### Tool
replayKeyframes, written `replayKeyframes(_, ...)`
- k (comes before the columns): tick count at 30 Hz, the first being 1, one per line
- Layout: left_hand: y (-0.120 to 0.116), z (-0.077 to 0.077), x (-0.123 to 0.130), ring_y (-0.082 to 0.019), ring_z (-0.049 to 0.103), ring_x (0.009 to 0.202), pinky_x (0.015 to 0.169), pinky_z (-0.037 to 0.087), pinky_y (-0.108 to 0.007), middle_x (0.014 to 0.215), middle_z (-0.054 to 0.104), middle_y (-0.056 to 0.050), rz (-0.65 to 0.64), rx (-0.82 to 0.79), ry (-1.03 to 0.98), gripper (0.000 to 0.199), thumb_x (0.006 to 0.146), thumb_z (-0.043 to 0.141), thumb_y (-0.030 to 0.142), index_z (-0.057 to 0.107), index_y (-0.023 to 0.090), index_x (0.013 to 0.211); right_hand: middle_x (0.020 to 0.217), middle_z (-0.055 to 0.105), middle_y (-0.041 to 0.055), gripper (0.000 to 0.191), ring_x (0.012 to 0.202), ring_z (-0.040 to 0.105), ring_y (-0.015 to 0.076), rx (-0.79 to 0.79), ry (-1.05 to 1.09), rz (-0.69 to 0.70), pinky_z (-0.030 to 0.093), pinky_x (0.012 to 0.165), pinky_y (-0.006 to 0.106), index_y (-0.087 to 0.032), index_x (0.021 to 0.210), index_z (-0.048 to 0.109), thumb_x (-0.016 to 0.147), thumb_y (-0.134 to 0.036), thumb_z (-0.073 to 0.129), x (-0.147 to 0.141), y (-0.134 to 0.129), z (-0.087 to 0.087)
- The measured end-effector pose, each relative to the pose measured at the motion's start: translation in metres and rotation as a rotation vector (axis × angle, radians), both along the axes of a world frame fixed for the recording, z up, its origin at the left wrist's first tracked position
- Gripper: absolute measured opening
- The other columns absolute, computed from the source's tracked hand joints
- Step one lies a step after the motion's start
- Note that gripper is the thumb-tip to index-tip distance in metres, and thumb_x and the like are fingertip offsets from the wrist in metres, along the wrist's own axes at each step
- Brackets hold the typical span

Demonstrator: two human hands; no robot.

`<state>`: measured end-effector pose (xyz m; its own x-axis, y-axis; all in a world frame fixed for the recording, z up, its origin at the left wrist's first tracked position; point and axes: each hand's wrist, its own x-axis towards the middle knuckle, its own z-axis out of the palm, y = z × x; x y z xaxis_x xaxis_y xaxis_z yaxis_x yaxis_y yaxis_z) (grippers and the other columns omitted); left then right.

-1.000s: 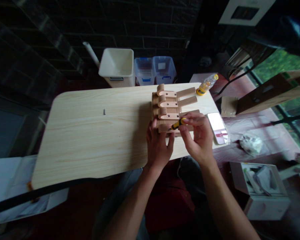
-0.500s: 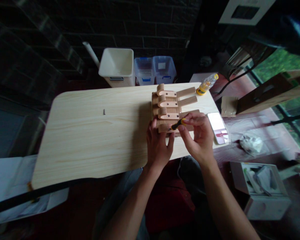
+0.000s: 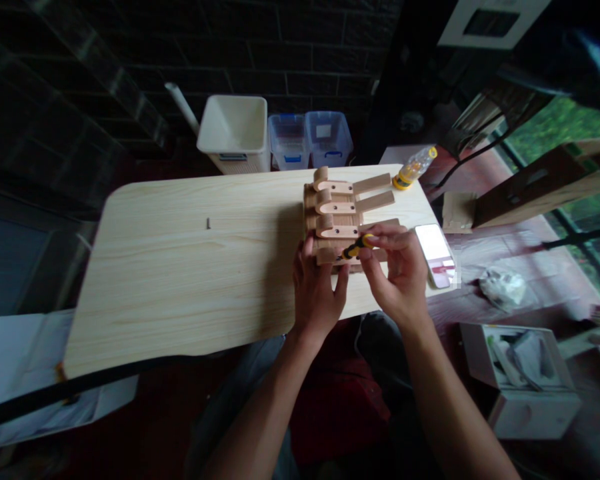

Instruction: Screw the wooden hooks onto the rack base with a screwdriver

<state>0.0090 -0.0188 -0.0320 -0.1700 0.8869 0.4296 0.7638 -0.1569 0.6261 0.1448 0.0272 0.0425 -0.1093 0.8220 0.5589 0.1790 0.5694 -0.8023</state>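
Note:
A slatted wooden piece (image 3: 337, 208) with several curved hooks and angled slats lies at the right end of the light wooden table (image 3: 180, 280). My left hand (image 3: 320, 290) is wrapped around its near left corner, fingers on the nearest hook and thumb along the front edge. In my right hand (image 3: 397, 267) is a black and yellow screwdriver (image 3: 354, 249), pinched between thumb and fingers near the handle's end. The tool slants down to the left, its tip at the nearest hook's left screw spot. Dark screw heads show on the other hooks.
A clear bottle-shaped container with a yellow cap (image 3: 411, 170) stands at the far right corner. A phone (image 3: 434, 257) lies at the right edge, and a small dark screw-like piece (image 3: 209, 223) on the left half. Bins (image 3: 235, 127) stand behind the table.
The screwdriver's handle has turned slightly in my right fingers, showing more yellow. My left hand and the wooden piece stay in place.

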Motion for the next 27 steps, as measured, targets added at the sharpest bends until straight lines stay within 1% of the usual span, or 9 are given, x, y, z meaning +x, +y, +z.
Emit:
replayKeyframes(4,-0.0002,0.0003,-0.0001,-0.040,0.034,0.162,0.128,0.040,-0.067,0.175,0.031,-0.018,-0.003,-0.004,-0.007,0.042,0.107,0.061,0.040,0.059,0.027,0.147,0.114,0.069,0.0042,0.015,0.112,0.071,0.0222,0.007,-0.006,-0.015,0.063,0.096,0.045,-0.030,0.111,0.066,0.099,-0.027,0.073,0.0004,-0.0001,0.0015)
replayKeyframes(10,-0.0003,0.0011,-0.0011,-0.042,0.034,0.162,0.128,0.039,-0.065,0.174,0.030,-0.022,-0.022,-0.012,0.000,0.044,0.107,0.061,0.037,0.058,0.022,0.148,0.130,0.073,0.0071,0.011,0.122,0.073,0.0257,-0.032,0.023,0.062,0.062,0.105,0.054,-0.030,0.115,0.066,0.105,-0.025,0.064,-0.0008,-0.0051,0.0057)
replayKeyframes(13,-0.0003,0.0005,-0.0009,-0.041,0.033,0.163,0.128,0.038,-0.066,0.175,0.030,-0.021,-0.022,-0.015,0.002,0.044,0.107,0.061,0.036,0.057,0.023,0.149,0.129,0.074,0.0061,0.012,0.122,0.074,0.0250,-0.040,0.034,0.059,0.063,0.105,0.052,-0.030,0.116,0.067,0.105,-0.026,0.064,-0.0019,-0.0055,0.0050)
replayKeyframes(16,-0.0001,-0.0001,-0.0007,-0.041,0.034,0.162,0.127,0.040,-0.065,0.174,0.030,-0.021,-0.011,-0.008,0.019,0.043,0.107,0.061,0.036,0.057,0.023,0.148,0.127,0.074,0.0054,0.013,0.123,0.075,0.0244,-0.046,0.042,0.052,0.063,0.103,0.049,-0.031,0.117,0.067,0.105,-0.025,0.065,-0.0027,-0.0055,0.0036)
replayKeyframes(20,0.0000,0.0002,-0.0009,-0.041,0.034,0.162,0.127,0.041,-0.064,0.174,0.031,-0.020,-0.013,0.004,0.026,0.044,0.107,0.061,0.037,0.057,0.023,0.148,0.127,0.074,0.0052,0.015,0.124,0.075,0.0248,-0.053,0.037,0.049,0.063,0.103,0.048,-0.031,0.117,0.068,0.105,-0.025,0.066,-0.0020,-0.0053,0.0018)
replayKeyframes(24,-0.0006,-0.0001,-0.0008,-0.041,0.036,0.161,0.127,0.040,-0.066,0.174,0.031,-0.021,-0.009,0.008,0.027,0.042,0.107,0.061,0.036,0.058,0.023,0.147,0.123,0.072,0.0054,0.015,0.121,0.074,0.0249,-0.038,0.032,0.030,0.062,0.102,0.049,-0.031,0.116,0.068,0.103,-0.023,0.068,-0.0004,-0.0031,-0.0001)
replayKeyframes(27,-0.0006,-0.0007,-0.0003,-0.041,0.036,0.161,0.127,0.040,-0.066,0.174,0.031,-0.021,-0.007,0.020,0.026,0.041,0.107,0.061,0.037,0.058,0.024,0.146,0.119,0.071,0.0048,0.016,0.117,0.074,0.0240,-0.008,0.023,0.018,0.062,0.099,0.047,-0.031,0.114,0.068,0.101,-0.022,0.071,-0.0002,-0.0008,-0.0011)
